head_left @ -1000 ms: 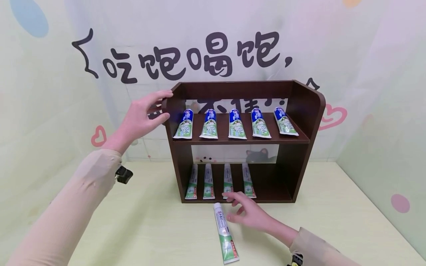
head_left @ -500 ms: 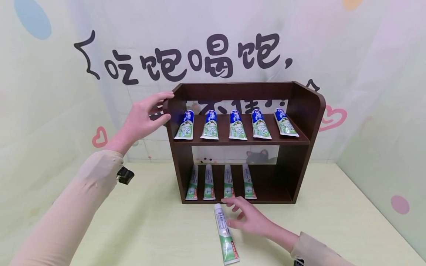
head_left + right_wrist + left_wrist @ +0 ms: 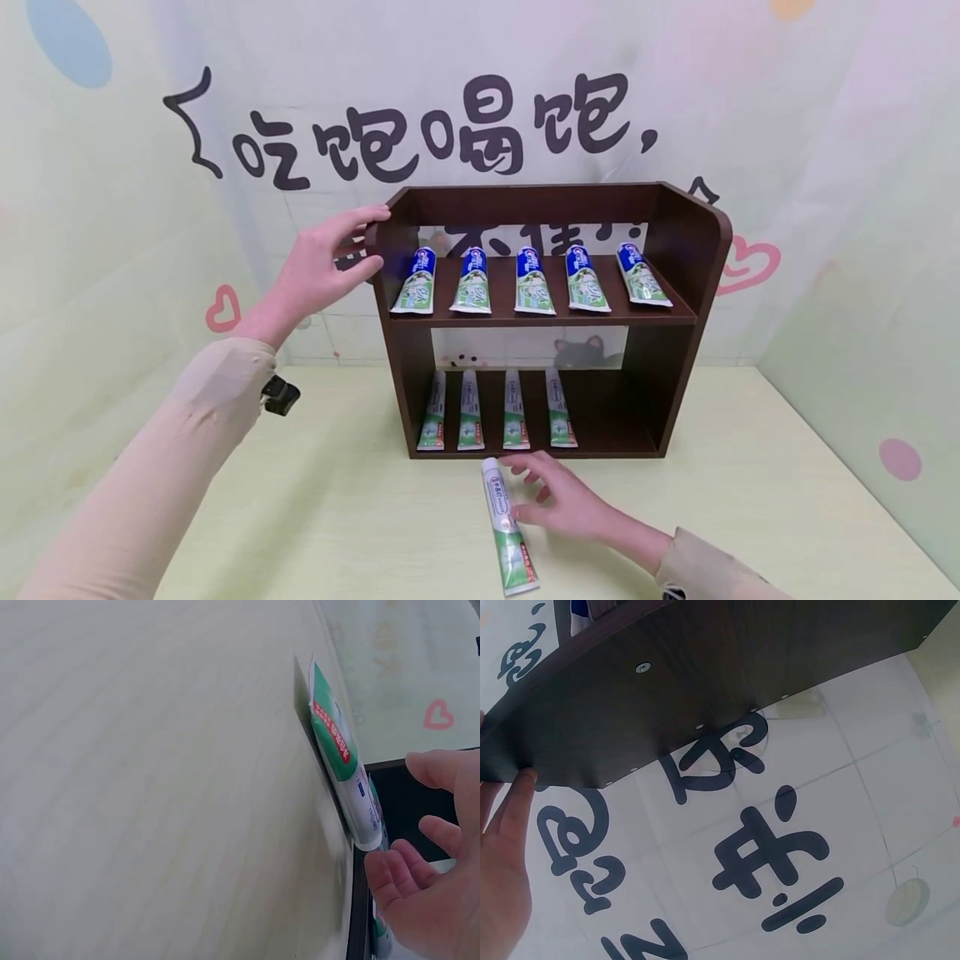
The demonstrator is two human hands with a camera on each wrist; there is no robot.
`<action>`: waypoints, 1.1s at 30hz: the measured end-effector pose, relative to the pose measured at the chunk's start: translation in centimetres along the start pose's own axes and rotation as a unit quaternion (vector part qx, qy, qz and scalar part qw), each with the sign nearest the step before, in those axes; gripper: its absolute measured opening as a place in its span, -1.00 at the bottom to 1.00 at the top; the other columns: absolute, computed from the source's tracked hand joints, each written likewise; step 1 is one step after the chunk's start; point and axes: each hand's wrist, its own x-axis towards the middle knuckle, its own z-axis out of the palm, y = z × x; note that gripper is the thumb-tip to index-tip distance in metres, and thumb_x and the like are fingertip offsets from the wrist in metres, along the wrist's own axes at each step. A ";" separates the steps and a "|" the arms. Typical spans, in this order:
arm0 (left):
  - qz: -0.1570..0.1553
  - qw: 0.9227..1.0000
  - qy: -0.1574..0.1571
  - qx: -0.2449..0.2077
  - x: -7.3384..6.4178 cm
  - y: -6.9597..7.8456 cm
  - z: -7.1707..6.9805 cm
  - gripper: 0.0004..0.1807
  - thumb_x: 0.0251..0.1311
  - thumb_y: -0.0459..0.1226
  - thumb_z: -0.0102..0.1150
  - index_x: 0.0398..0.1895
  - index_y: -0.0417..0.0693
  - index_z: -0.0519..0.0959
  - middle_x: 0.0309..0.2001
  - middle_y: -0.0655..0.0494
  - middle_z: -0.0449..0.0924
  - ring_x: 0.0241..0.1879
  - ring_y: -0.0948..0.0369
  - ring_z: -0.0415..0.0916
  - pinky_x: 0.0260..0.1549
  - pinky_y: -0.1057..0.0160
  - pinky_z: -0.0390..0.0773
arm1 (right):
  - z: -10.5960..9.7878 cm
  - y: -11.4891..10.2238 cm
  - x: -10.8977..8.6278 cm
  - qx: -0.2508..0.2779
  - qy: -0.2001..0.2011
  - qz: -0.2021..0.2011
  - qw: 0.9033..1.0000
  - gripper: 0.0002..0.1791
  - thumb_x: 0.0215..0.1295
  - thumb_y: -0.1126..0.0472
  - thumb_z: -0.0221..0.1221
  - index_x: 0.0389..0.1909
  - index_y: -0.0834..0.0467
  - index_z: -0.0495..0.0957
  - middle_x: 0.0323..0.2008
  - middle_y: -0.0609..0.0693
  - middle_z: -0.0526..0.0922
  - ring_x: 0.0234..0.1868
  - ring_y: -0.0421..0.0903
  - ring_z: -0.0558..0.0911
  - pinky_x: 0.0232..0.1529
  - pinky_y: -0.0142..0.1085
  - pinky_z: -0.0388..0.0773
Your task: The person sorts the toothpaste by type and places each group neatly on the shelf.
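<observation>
A dark brown two-tier shelf [image 3: 540, 319] stands on the table. My left hand [image 3: 322, 262] holds the upper edge of its left side panel [image 3: 645, 697], fingers at the top and thumb lower down. In front of the shelf lies a white and green toothpaste tube [image 3: 510, 529], cap toward the shelf. Close at its right hovers my right hand [image 3: 566, 500], fingers loosely bent and spread, thumb near the tube's side. The right wrist view shows the same tube [image 3: 341, 742] outside the palm's grasp.
Several blue and green toothpaste tubes [image 3: 534, 283] lie in a row on the upper tier. On the lower tier several white and green tubes [image 3: 514, 408] lie toward the left, with bare shelf board [image 3: 615, 417] at their right. A printed wall sheet [image 3: 480, 50] hangs behind.
My right hand has drawn back slightly from the lower tier toward the loose tube's side. The left hand stays on the shelf, and the tubes have not moved.
</observation>
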 end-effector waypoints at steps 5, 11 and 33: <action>0.000 1.000 0.002 0.004 0.0 -0.2 0.0 -0.42 0.19 -0.42 0.27 0.32 -0.05 0.46 0.33 0.04 0.49 0.13 0.05 0.58 0.12 0.59 0.54 | 0.2 0.3 0.0 -0.008 -0.007 0.004 1.000 -0.30 0.20 0.08 0.36 0.36 0.02 0.36 0.10 0.09 0.50 0.03 0.03 0.51 -0.13 -0.42 0.61; 0.006 1.000 0.002 0.009 0.0 -0.3 0.0 -0.41 0.18 -0.41 0.28 0.32 -0.02 0.46 0.33 0.05 0.49 0.14 0.07 0.58 0.12 0.53 0.57 | 0.4 0.6 -0.1 -0.021 -0.012 0.013 1.000 -0.28 0.17 0.05 0.37 0.36 0.01 0.37 0.09 0.04 0.53 0.00 -0.04 0.48 -0.14 -0.45 0.57; 0.014 1.000 0.001 0.008 0.0 -0.1 -0.1 -0.42 0.17 -0.43 0.29 0.30 -0.09 0.47 0.32 -0.01 0.50 0.14 0.04 0.59 0.10 0.66 0.51 | 1.9 -0.9 -0.6 -0.056 -0.024 0.034 0.998 -0.10 -0.05 0.08 0.48 0.40 -0.04 0.35 0.08 -0.07 0.54 0.09 -0.07 0.38 0.10 -0.25 0.46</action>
